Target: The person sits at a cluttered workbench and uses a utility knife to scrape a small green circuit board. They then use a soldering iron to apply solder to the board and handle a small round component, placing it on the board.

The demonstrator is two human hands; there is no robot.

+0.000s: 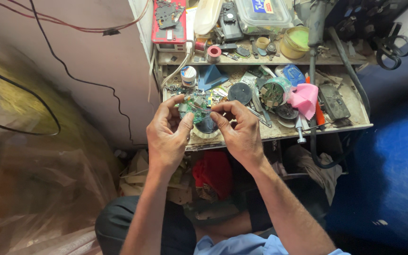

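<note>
My left hand (167, 134) pinches a small green circuit board (193, 106) by its left edge, holding it up over the front of a cluttered workbench (279, 133). My right hand (239, 130) is shut on a thin metal tool, seemingly tweezers (205, 111), whose tip touches the board's right side. Both hands hover close together, thumbs facing each other. Part of the board is hidden behind my fingers.
The bench holds a pink cloth (304, 98), a round green board (274, 90), a black disc (240, 92), a blue wedge (211, 76), solder spools (214, 52) and a yellow tub (295, 41). Black cables (341, 61) hang at right. Red cloth (213, 172) lies below.
</note>
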